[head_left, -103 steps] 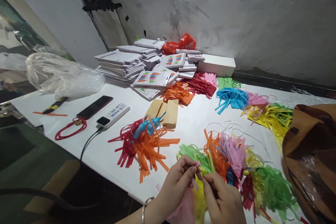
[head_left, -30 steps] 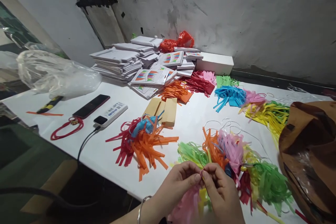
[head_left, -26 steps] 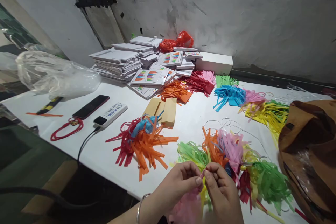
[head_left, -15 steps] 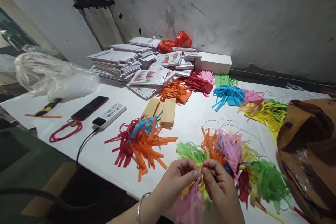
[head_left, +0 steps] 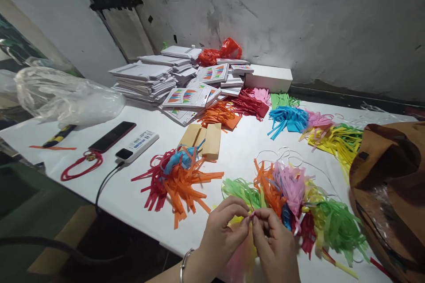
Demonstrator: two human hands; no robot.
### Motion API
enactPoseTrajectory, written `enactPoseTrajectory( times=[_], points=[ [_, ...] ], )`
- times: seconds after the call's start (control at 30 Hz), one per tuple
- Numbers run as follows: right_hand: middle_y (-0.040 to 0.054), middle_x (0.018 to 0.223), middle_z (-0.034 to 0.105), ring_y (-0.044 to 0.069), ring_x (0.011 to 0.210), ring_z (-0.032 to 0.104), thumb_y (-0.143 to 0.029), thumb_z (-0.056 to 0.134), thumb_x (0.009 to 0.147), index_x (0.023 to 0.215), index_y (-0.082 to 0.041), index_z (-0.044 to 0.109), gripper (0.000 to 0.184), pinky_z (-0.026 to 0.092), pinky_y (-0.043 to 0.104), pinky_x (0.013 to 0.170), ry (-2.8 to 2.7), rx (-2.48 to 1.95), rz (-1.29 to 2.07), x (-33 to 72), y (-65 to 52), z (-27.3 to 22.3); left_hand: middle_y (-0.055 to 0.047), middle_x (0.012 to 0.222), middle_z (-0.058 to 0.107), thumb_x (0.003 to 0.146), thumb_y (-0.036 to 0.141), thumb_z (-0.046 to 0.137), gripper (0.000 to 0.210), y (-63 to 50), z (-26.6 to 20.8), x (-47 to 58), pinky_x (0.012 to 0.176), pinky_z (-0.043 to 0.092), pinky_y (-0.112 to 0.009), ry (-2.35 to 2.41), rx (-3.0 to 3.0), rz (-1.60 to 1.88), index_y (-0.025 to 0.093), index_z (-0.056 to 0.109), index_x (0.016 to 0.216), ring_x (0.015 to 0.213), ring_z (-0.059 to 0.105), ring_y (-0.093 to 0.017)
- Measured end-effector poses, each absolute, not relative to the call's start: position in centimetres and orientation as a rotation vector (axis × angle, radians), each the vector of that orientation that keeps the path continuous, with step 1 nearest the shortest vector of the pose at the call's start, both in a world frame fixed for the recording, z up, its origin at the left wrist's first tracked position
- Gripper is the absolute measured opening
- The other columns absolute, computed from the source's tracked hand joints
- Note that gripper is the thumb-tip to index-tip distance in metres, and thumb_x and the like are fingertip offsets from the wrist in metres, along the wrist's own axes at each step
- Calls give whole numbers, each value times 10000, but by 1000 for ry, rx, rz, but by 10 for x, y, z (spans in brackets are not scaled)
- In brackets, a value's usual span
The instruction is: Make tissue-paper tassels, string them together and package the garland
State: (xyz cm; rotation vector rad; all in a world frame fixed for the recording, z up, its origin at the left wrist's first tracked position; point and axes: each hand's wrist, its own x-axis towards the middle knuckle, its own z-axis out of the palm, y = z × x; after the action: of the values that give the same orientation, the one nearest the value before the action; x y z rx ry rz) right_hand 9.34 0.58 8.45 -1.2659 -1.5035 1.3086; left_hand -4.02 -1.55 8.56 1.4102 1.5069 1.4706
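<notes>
Near the bottom middle, my left hand (head_left: pixel 227 234) and my right hand (head_left: pixel 274 241) meet, thumbs and forefingers pinched together on the top of a pink paper tassel (head_left: pixel 241 258). Its strips hang below the fingers, blurred and partly hidden by my hands. A thin dark red strand rises from the pinch. Just behind my fingers lie a light green tassel (head_left: pixel 244 189), an orange tassel (head_left: pixel 264 181) and a pink tassel (head_left: pixel 292 183). A green tassel (head_left: pixel 340 225) and a dark red one (head_left: pixel 308 232) are to the right of my right hand.
An orange, red and blue tassel pile (head_left: pixel 182 177) lies left of my hands. A phone (head_left: pixel 113 136), power bank (head_left: pixel 137 146) and cutter (head_left: pixel 59 136) are farther left. Printed packs (head_left: pixel 187 97) are stacked at the back. A brown bag (head_left: pixel 392 185) stands at the right edge.
The fingertips of both hands have drawn closer together at the tassel's top, hiding more of its twisted end. The pink strips hang lower and are blurred. The view has shifted slightly.
</notes>
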Motion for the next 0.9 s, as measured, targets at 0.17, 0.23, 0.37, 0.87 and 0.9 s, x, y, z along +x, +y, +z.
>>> enactPoseTrajectory(
  times=[0.17,0.23,0.37,0.87,0.9],
  points=[
    [-12,630,589,129,548,492,-584,569,901,882,-198,688,404,378,217,513,-1520,-1269,1319,91,7,80,-56,760,659,795,137,660,154,-13,88,-37,669,493,-280,1507,1294,1488,194,625,656,736,630,-196],
    [-40,574,506,106,500,398,-599,584,886,859,-189,672,420,311,214,472,-1449,-1263,1432,91,7,78,-56,754,644,793,164,666,172,-12,88,-37,663,485,-284,1469,1206,1481,191,599,637,733,619,-198],
    [-59,550,438,90,478,324,-602,605,864,834,-170,653,436,231,212,450,-1352,-1230,1554,91,7,75,-51,752,623,796,218,678,191,-13,81,-38,675,478,-286,1359,1068,1483,182,588,632,738,602,-194],
    [-45,572,488,83,493,356,-602,709,781,771,-165,642,443,271,193,461,-1231,-1165,1727,93,8,80,-39,767,619,765,408,803,311,-16,77,-47,666,457,-258,1134,900,1411,153,652,669,720,570,-162],
    [-29,590,526,97,509,406,-597,699,792,781,-164,657,435,315,200,477,-1261,-1173,1677,94,8,80,-44,793,634,781,397,795,282,-17,75,-47,692,464,-261,1135,899,1391,152,671,715,749,579,-166]
  ],
)
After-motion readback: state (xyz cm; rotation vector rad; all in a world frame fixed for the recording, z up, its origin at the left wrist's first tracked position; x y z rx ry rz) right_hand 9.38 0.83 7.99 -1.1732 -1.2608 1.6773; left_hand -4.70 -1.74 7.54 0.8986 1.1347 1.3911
